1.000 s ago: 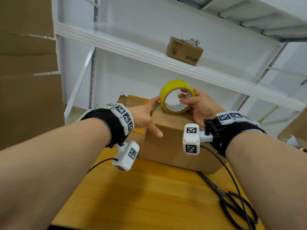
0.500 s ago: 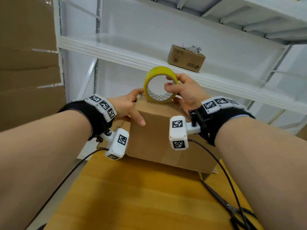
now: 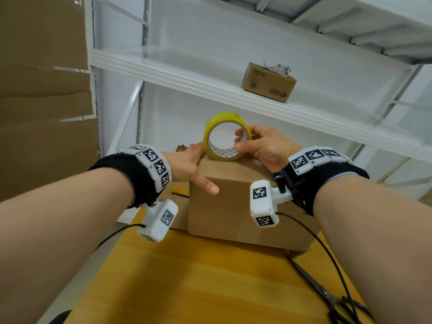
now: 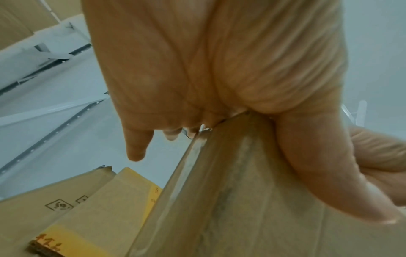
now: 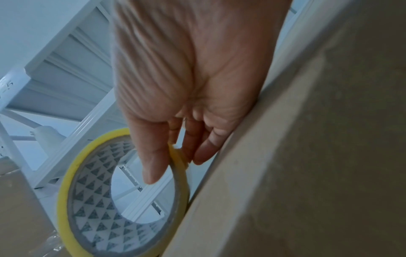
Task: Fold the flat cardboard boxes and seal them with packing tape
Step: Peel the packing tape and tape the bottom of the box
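A folded brown cardboard box (image 3: 233, 206) stands on the wooden table (image 3: 187, 277). A yellow tape roll (image 3: 228, 139) stands on edge on the box's top, near its left end. My right hand (image 3: 259, 146) pinches the roll, thumb inside the ring and fingers outside; the right wrist view shows the hand (image 5: 186, 69), roll (image 5: 92, 191) and box (image 5: 307, 173). My left hand (image 3: 194, 164) rests on the box's top left corner, thumb straight down the front face, fingertips beside the roll. In the left wrist view the palm (image 4: 208, 69) lies over the box edge (image 4: 252, 208).
Black scissors (image 3: 327, 298) lie on the table at the right, beside the wrist cables. Flat cardboard (image 3: 180, 206) lies behind the box at the left. Tall cardboard sheets (image 3: 42, 113) stand at far left. A white shelf (image 3: 210, 85) above carries a small box (image 3: 268, 83).
The view has shifted. The tape roll has stayed on the box top between both hands, a little nearer the box's left end. Both hands keep their hold.
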A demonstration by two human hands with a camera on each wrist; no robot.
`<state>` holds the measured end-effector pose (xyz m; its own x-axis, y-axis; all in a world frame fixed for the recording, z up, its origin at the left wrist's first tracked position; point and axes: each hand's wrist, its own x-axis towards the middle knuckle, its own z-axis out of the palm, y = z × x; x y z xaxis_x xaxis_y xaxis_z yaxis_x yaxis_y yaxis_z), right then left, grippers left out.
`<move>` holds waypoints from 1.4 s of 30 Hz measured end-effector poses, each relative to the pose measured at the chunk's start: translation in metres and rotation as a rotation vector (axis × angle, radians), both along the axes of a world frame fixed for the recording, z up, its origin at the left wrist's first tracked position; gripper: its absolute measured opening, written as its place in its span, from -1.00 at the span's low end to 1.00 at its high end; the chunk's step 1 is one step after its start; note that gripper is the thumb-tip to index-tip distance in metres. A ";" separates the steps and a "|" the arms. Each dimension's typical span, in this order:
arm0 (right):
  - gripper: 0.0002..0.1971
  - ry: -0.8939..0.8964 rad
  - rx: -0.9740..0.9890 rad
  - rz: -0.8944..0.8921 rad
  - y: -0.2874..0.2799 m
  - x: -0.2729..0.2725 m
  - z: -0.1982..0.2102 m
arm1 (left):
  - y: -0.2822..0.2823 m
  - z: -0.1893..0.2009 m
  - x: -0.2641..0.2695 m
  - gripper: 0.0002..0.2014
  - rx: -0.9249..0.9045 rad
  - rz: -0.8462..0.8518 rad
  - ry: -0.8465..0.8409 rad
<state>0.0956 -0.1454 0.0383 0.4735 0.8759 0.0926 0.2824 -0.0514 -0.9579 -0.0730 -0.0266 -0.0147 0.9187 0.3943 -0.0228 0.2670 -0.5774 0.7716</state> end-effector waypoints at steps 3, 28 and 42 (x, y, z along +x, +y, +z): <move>-0.75 0.060 -0.002 0.034 -0.008 0.000 0.002 | -0.001 -0.005 0.001 0.17 0.054 -0.006 0.020; -0.64 -0.124 -0.054 -0.132 -0.052 0.032 0.007 | -0.019 0.001 0.041 0.47 0.332 -0.008 0.311; -0.67 -0.002 -0.019 -0.135 -0.065 0.056 -0.017 | -0.051 0.022 0.054 0.41 0.878 0.096 0.607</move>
<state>0.1514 -0.2109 0.0218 0.5873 0.8056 0.0780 0.2735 -0.1069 -0.9559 -0.0194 -0.0779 0.0072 0.8134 0.5649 -0.1385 0.5400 -0.8219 -0.1810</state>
